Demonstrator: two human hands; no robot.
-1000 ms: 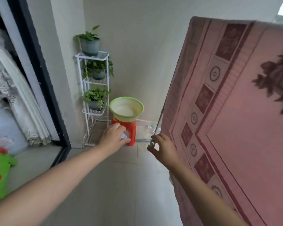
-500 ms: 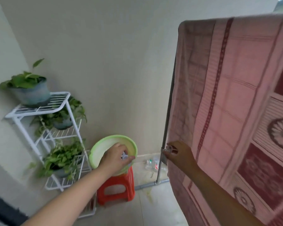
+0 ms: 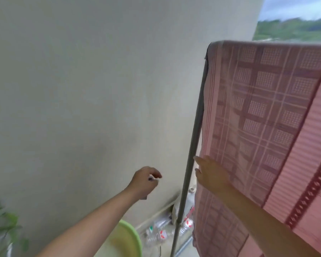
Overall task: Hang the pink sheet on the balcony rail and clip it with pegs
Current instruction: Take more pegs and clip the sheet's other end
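The pink patterned sheet [image 3: 267, 127] hangs over the top bar of a grey metal rail, whose upright pole [image 3: 194, 140] runs down beside the sheet's left edge. My right hand [image 3: 210, 173] rests against that left edge about halfway down, fingers stretched up and left. A small pale bit shows under its fingers, too blurred to name. My left hand [image 3: 144, 180] hovers left of the pole, apart from it, fingers curled round small pale pegs [image 3: 152, 179].
A green basin [image 3: 131, 240] sits low under my left forearm. Clear plastic bottles [image 3: 161, 232] lie on the floor at the foot of the pole. A blurred leafy plant [image 3: 2, 225] is at the bottom left. The plain wall fills the left side.
The view has tilted upward, so the plant rack and red stool have dropped out. Both hands have risen; my left hand has left the basin, and my right hand's fingers have straightened against the sheet.
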